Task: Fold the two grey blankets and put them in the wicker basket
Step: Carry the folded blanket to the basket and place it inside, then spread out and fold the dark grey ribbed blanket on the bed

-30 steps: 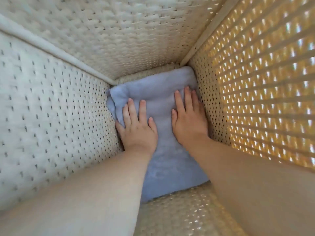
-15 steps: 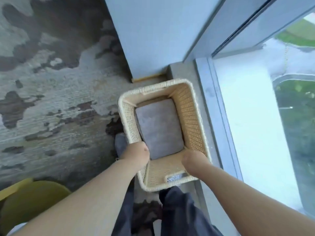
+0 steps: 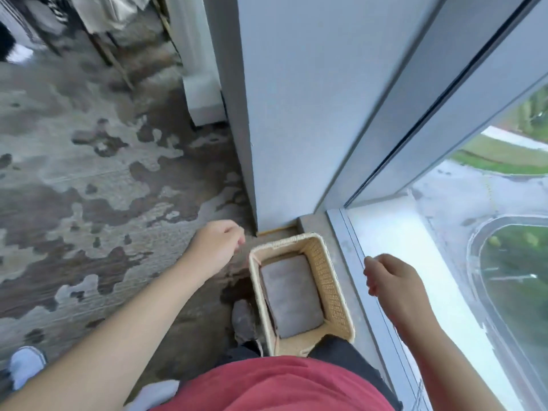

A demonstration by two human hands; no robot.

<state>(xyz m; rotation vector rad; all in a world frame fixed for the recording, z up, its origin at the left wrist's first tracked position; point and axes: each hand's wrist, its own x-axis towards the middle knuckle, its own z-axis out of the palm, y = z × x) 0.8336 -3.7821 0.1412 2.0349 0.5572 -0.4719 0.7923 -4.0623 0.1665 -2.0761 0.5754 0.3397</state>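
Hands hung empty and half-curled, left hand [image 3: 218,247] at 10, right hand [image 3: 391,280] at 3 o'clock off the wicker basket [image 3: 335,280], and I worried the foot [image 3: 243,318] at 8 might tip it.

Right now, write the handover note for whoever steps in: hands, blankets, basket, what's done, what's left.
Left hand: loosely curled, holds nothing, above the carpet to the left of the wicker basket.
Right hand: loosely curled, holds nothing, above the window ledge to the right of the basket.
Basket: upright on the floor in the corner between wall and window.
Grey blanket: folded, lying flat at the basket's bottom.
Done: at least one folded blanket is in.
Left: only one grey surface shows from above, so check that the second blanket lies under it.
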